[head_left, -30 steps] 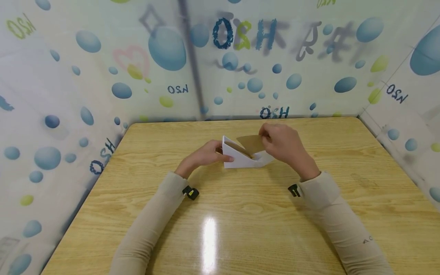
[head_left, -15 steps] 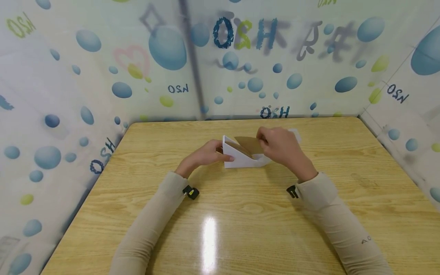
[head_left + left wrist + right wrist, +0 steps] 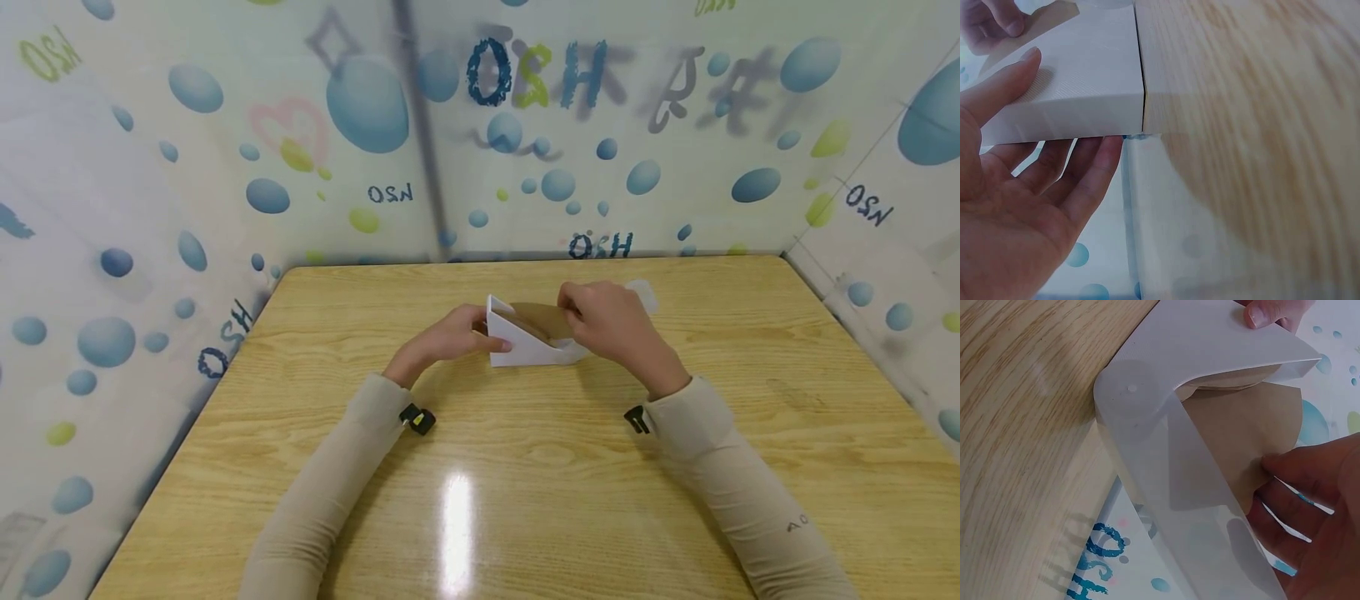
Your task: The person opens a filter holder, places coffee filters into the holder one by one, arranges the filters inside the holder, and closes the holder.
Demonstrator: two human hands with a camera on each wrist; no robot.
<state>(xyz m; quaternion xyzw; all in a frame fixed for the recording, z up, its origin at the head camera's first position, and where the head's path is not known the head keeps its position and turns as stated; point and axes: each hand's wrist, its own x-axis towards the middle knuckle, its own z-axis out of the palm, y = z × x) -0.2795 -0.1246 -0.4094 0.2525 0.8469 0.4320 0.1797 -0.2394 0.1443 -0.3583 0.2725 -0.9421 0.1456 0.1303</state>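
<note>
A white box (image 3: 517,348) with a sloping open top stands on the table near its far side. My left hand (image 3: 453,333) grips its left end, thumb on the near face and fingers round the end. My right hand (image 3: 609,318) pinches a brown paper coffee filter (image 3: 1238,434) by its edge, thumb against fingers. The filter's left part reaches into the opening, beside more brown paper (image 3: 1235,380) inside. A translucent lid (image 3: 1179,469) swings out from the box's rounded corner, partly hidden behind my right hand in the head view.
The wooden table (image 3: 517,467) spreads out around the box, with a bright reflection near the front. A patterned curtain (image 3: 450,167) hangs behind the far edge. Black straps show at both sleeve cuffs.
My right hand has moved slightly left and down, and the coffee filter sits lower against the box. The lid's end has come into sight behind that hand. My left hand stays put.
</note>
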